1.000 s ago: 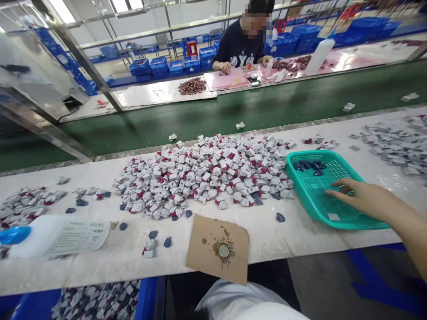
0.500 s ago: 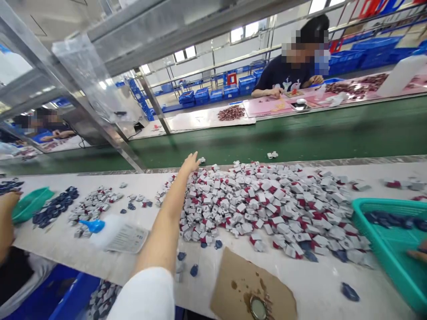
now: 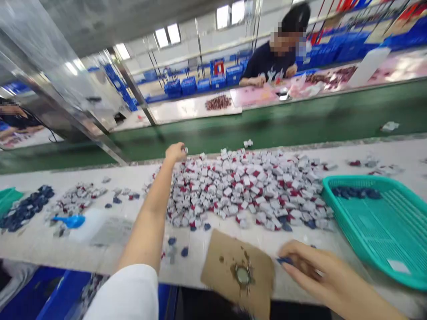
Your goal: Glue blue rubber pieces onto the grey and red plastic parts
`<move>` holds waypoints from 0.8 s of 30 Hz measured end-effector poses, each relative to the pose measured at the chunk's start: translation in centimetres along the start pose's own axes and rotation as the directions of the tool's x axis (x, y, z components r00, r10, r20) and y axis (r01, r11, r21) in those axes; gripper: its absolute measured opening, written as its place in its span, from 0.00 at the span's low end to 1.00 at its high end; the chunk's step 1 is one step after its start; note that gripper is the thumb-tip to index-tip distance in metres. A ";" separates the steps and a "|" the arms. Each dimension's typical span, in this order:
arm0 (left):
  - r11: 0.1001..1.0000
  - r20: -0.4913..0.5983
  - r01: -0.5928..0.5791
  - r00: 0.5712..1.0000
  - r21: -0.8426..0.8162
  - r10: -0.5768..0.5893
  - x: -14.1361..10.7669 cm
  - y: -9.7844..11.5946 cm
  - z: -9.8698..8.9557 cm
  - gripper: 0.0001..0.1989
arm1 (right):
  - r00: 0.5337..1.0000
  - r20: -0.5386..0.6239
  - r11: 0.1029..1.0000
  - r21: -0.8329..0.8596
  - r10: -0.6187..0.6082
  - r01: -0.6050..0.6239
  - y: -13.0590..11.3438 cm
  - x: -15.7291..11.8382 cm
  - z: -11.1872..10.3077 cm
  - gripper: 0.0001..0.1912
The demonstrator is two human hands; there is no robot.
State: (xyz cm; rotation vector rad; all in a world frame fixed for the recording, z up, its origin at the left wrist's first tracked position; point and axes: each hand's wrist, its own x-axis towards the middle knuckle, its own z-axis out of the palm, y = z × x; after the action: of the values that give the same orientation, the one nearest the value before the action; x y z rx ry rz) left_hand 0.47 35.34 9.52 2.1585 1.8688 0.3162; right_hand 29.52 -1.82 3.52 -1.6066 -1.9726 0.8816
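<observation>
Stretched out past the far side of the pile, my left hand (image 3: 175, 152) is closed on a small white part (image 3: 186, 150) at the edge of the green belt. Below it spreads a large pile of white-and-maroon parts (image 3: 243, 186). My right hand (image 3: 308, 266) pinches a small dark blue piece (image 3: 284, 260), just right of a piece of brown cardboard (image 3: 216, 262). On the cardboard lies a round lid or dish (image 3: 243, 275) among brown stains. A green plastic basket (image 3: 363, 240), with dark blue pieces (image 3: 355, 192) at its far end, stands to the right.
Beyond the table runs a green conveyor belt (image 3: 283, 118), with loose white parts on it. A co-worker (image 3: 271, 62) sits across it. At left are a bottle with a blue nozzle (image 3: 71, 221), smaller heaps of parts and another green basket (image 3: 10, 198). A metal post (image 3: 131, 89) rises at left.
My left hand has closed on a white part from the belt's edge. My right hand has moved left from the basket and now shows with a dark blue piece. The view has shifted.
</observation>
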 end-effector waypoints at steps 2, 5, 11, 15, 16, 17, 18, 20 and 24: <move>0.997 -0.044 -0.008 0.999 -0.083 0.004 -2.3 -0.6 -0.2 0.14 | 0.991 0.087 0.992 -0.072 -0.102 0.108 -2.4 1.4 2.0 0.10; 0.974 -0.099 -0.003 0.995 -0.226 -0.020 -8.6 -2.2 -0.3 0.19 | 0.980 0.146 0.979 -0.130 -0.137 0.156 -3.8 2.4 4.1 0.07; 0.417 0.023 0.120 0.973 -0.901 -0.230 -27.0 -3.3 2.9 0.26 | 0.931 0.290 0.933 -0.214 -0.221 0.289 -3.1 2.5 5.8 0.04; 0.057 0.289 0.326 0.895 -0.944 -0.339 -35.2 -1.7 5.8 0.25 | 0.911 0.332 0.897 -0.280 -0.243 0.342 -3.4 2.8 6.2 0.07; -0.004 0.342 0.361 0.879 -0.933 -0.332 -36.3 -1.1 6.3 0.25 | 0.906 0.343 0.891 -0.288 -0.247 0.352 -3.6 2.9 6.1 0.07; -0.049 0.388 0.393 0.868 -0.918 -0.311 -37.2 -0.6 6.7 0.24 | 0.900 0.355 0.886 -0.290 -0.252 0.363 -3.7 2.9 6.1 0.08; -0.080 0.427 0.422 0.860 -0.903 -0.279 -37.7 -0.1 7.0 0.24 | 0.894 0.367 0.882 -0.289 -0.257 0.372 -3.9 3.0 6.0 0.08; -0.108 0.480 0.468 0.850 -0.877 -0.215 -38.1 0.7 7.4 0.23 | 0.891 0.372 0.880 -0.289 -0.259 0.376 -4.0 3.1 6.0 0.08; -0.134 0.508 0.490 0.841 -0.861 -0.188 -37.6 1.8 8.3 0.22 | 0.900 0.348 0.893 -0.267 -0.261 0.362 -3.7 3.4 5.8 0.07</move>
State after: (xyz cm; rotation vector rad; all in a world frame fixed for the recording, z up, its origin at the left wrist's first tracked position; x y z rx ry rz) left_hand -0.51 -2.64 2.70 0.5146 1.1575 0.9131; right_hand 22.20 -0.13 1.89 -1.3038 -2.6247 0.7332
